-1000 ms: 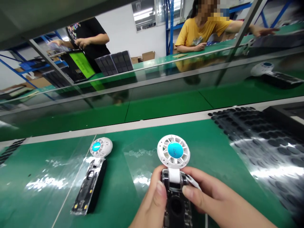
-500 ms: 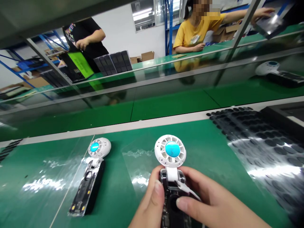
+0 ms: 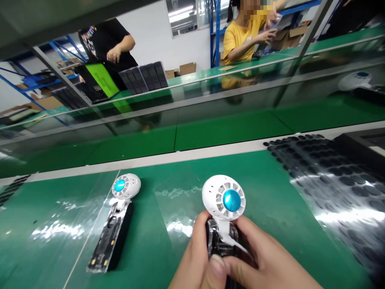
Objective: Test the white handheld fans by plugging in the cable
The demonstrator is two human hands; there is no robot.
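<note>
Handheld fan (image 3: 224, 208) gripped at lower centre by left hand (image 3: 195, 257) and right hand (image 3: 264, 265), fingers wrapped round clear handle; second fan (image 3: 116, 222) flat on table (image 3: 270, 188), lower left.

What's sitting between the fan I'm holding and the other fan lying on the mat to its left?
Nothing visible: only bare green mat lies between the held fan, gripped by both hands, and the other fan.

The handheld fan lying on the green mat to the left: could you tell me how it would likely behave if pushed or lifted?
The handheld fan lies flat on its long handle, so it should slide, not roll. Its round white head looks hollow plastic, probably light.
</note>
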